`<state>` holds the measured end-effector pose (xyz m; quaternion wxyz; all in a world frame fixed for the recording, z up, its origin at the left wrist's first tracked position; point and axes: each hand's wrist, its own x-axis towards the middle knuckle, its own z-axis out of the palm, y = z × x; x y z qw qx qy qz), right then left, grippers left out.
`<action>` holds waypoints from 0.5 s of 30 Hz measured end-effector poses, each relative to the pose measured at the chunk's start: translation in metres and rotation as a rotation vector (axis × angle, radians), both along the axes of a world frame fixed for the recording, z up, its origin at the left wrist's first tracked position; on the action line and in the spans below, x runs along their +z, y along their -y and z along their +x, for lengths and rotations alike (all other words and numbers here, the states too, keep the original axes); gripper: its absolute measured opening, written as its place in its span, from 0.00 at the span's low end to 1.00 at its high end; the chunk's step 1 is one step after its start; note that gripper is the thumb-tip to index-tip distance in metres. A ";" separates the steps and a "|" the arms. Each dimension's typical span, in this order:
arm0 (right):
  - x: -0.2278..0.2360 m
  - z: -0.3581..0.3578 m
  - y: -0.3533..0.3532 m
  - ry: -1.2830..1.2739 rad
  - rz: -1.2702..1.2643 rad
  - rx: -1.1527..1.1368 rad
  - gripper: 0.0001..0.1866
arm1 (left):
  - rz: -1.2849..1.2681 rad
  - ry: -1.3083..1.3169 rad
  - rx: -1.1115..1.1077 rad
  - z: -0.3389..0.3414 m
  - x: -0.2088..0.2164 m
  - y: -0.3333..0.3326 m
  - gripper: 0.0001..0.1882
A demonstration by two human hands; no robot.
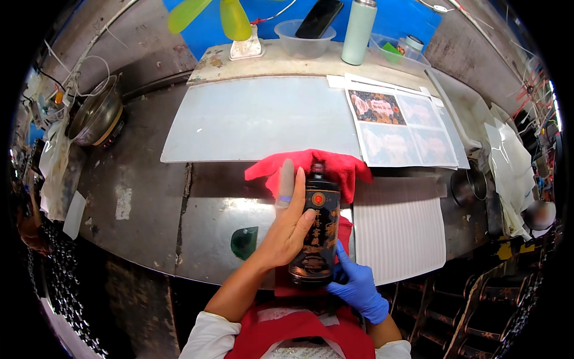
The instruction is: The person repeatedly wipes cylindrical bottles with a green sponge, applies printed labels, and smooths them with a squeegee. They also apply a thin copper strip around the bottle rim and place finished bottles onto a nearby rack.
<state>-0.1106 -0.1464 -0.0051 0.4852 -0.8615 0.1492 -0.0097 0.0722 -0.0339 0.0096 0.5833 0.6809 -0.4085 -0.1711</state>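
A black bottle (318,230) with gold lettering and a red-and-gold round emblem is held in front of me, neck pointing away. My left hand (289,233), bare except for a grey finger cot on one finger, is closed around its left side. The blue-gloved right hand (359,286) grips the bottle low on its right side, fingers partly hidden by the glass. Beneath the bottle's neck lies a bright red cloth (347,170), draped at the edge of a pale board (257,119). A dark green translucent piece (244,242) rests on the metal table left of my hand.
Printed sheets (406,128) lie on the board's right end, a ribbed white sheet (399,227) nearer me. At the back shelf stand a small fan (244,42), a plastic bowl with a phone (305,39) and a flask (359,33). A metal pan (98,116) sits left.
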 end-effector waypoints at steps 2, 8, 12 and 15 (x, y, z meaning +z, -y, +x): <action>-0.001 0.000 0.004 0.002 0.036 0.004 0.48 | 0.016 0.001 0.000 -0.001 -0.003 -0.002 0.32; -0.011 -0.001 0.010 -0.012 0.105 -0.024 0.47 | 0.034 0.209 0.034 0.007 -0.003 0.007 0.33; -0.009 0.003 0.012 -0.031 0.155 -0.036 0.48 | -0.007 0.176 0.042 0.007 -0.009 0.005 0.33; -0.013 0.001 0.014 -0.036 0.166 -0.030 0.48 | -0.026 0.140 0.074 0.005 -0.012 0.003 0.33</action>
